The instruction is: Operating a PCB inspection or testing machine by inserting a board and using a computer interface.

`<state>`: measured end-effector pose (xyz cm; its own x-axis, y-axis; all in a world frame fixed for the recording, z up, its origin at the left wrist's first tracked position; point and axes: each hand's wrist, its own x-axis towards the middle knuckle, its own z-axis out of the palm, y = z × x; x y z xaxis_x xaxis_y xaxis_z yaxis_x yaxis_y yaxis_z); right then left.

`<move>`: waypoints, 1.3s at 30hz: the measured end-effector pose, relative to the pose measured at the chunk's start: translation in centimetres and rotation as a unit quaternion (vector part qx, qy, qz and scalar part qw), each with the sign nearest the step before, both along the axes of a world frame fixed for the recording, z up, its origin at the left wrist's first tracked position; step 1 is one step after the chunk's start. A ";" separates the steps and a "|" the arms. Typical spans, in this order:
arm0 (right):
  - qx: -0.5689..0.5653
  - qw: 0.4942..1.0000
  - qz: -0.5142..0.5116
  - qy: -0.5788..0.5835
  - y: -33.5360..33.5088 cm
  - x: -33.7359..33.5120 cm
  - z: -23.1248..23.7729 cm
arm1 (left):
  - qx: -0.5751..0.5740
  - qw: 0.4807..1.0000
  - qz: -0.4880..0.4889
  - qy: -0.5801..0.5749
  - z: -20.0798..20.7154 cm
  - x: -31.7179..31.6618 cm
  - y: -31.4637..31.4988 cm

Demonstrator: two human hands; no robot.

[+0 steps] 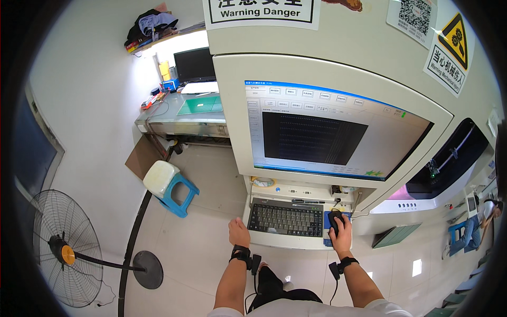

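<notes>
My right hand (342,234) rests over a black computer mouse (335,216), its fingers curved around it on a blue mouse pad (328,242). My left hand (239,232) is closed in a loose fist at the left end of the keyboard tray, and I see nothing in it. Between the two hands lies a dark keyboard (285,217), touched by neither. Above it a monitor (317,132), set into a pale machine housing, displays a software window with a black panel of fine dotted rows. Both wrists wear black straps with cabled devices.
A roll of tape (263,182) and pens (307,201) lie behind the keyboard. To the left stand a white-and-blue stool (171,185), a floor fan (67,254) and a desk (174,127) with another monitor (195,65). Another person (475,227) sits far right.
</notes>
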<state>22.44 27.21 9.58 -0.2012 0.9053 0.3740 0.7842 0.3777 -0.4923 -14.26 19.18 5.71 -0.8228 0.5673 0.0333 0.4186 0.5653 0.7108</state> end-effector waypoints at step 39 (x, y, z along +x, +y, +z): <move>0.055 0.998 -0.023 0.001 0.3 0.2 -0.3 | -0.046 0.999 0.003 0.019 -0.5 -0.2 0.3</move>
<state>22.63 27.48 9.23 -0.1602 0.8665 0.4729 0.8008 0.3942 -0.4509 -14.46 19.44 5.22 -0.8256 0.5642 0.0119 0.4402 0.6305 0.6393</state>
